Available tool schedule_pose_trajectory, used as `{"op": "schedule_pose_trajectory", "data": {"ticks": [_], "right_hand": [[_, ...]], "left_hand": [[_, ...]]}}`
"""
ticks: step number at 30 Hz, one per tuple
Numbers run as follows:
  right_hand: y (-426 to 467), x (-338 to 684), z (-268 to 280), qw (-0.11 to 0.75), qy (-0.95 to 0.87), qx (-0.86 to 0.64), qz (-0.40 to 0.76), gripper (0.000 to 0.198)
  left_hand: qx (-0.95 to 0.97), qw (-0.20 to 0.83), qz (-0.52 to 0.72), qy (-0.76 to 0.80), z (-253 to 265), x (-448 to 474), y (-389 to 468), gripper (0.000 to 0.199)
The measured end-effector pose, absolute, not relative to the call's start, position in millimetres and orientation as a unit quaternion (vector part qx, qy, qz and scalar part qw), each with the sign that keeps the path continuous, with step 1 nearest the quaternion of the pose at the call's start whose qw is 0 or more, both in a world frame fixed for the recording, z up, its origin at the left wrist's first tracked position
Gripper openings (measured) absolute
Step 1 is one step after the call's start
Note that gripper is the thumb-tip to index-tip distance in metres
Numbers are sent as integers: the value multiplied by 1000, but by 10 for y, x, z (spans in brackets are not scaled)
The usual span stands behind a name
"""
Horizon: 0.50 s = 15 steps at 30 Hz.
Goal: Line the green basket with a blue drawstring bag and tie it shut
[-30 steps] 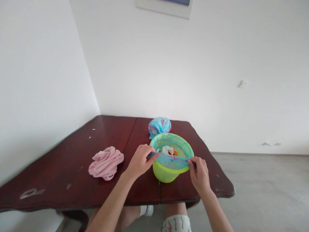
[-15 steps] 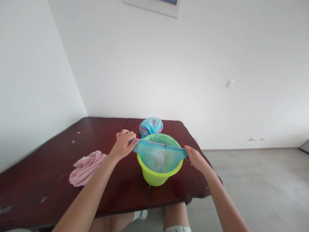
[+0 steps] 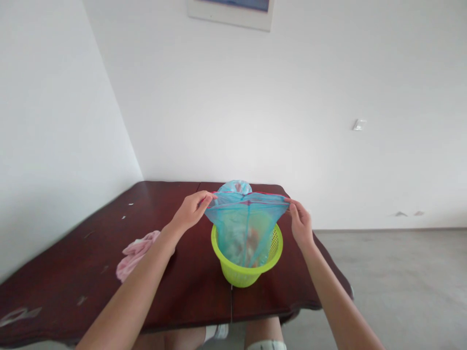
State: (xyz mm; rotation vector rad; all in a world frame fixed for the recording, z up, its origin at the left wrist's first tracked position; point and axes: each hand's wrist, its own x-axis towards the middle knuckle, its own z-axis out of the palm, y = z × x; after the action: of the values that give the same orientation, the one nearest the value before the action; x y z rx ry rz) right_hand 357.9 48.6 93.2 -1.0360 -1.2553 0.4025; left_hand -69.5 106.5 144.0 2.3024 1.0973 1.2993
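Note:
A translucent blue drawstring garbage bag (image 3: 233, 233) rises out of a yellow-green perforated basket (image 3: 241, 277), its mouth stretched wide above the rim. My left hand (image 3: 193, 209) pinches the bag's left top corner, and my right hand (image 3: 301, 223) grips the right top corner. Red drawstring runs along the bag's mouth between the two hands. Blurred pinkish and white contents show through the plastic in the lower part. Behind it stands a second blue bag (image 3: 235, 186), mostly hidden by the raised one.
A crumpled pink cloth (image 3: 136, 253) lies on the dark red-brown table (image 3: 197, 296), left of the basket and partly behind my left forearm. Small white scraps (image 3: 124, 217) dot the table's left side. The white wall stands just past the far edge.
Both hands have raised the bag's mouth from the basket's rim, pulling its upper part out of the basket. The raised bag now covers more of the bag behind. The camera view has shifted slightly.

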Motion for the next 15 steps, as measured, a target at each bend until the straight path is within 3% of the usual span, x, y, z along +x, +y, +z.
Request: {"op": "schedule_pose_trajectory", "data": {"ticks": [3,6,8,11,15], "right_hand": [[162,3475,1009,681,-570,-450,101,42],[-115,3435,1047,671,-587,-436,126,31],[-243,3438,1063,656,-595,-436,159,35],[-351,3483,1096,639,-585,-457,204,38],[-441,3586,1148,563,-603,-494,275,40]], "left_hand": [[787,118,487,360,1465,-744,875,30],[765,164,523,338,1437,-786,671,15],[754,213,526,331,1401,-825,531,11],[745,255,498,362,1339,-947,350,20],[756,224,396,470,1271,-1227,183,35]]}}
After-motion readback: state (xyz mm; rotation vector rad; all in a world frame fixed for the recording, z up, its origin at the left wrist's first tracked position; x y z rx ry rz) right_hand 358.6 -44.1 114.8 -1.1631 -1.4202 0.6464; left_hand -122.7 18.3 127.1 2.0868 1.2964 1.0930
